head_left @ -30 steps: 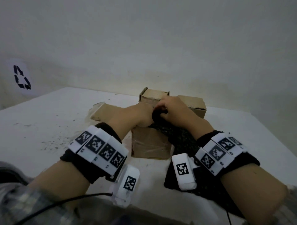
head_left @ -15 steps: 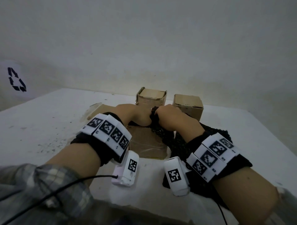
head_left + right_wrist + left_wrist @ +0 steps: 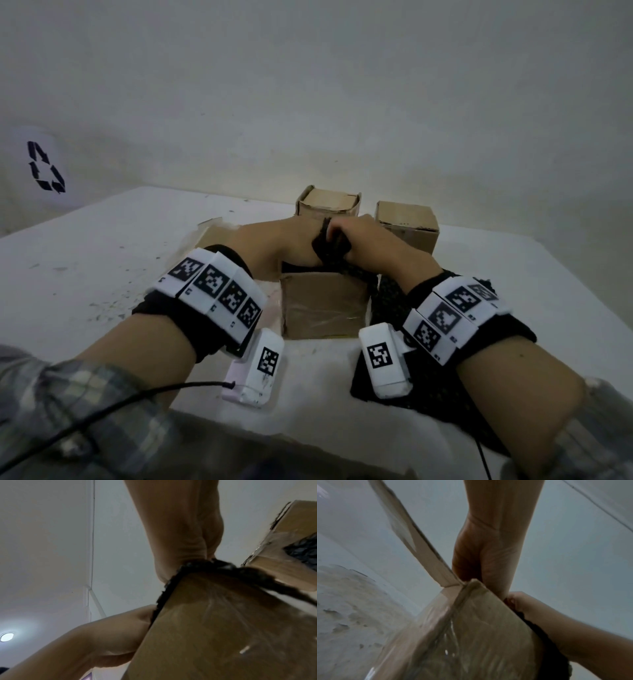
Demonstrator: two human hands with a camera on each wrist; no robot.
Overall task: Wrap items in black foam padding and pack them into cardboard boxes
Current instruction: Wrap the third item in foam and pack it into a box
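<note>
An open cardboard box (image 3: pixel 323 308) with a taped front stands mid-table. Over its opening, both hands meet on a wad of black foam padding (image 3: pixel 330 248). My right hand (image 3: pixel 363 240) grips the wad from the right. From the left, my left hand (image 3: pixel 294 243) curls against it, its fingers dipping into the box and mostly hidden. The rest of the foam sheet (image 3: pixel 387 298) drapes over the box's right side onto the table under my right forearm. The right wrist view shows the foam (image 3: pixel 205 566) crossing the box rim. What the foam wraps is hidden.
Two smaller cardboard boxes (image 3: pixel 329 204) (image 3: pixel 407 222) stand just behind, near the wall. An open box flap (image 3: pixel 219 236) lies out to the left. The white table (image 3: pixel 85 291) has dirt specks on its left part. A recycling sign (image 3: pixel 46 166) hangs on the left wall.
Both hands have stayed together on the foam wad and pushed it lower at the box opening. My left forearm has swung inward toward the box.
</note>
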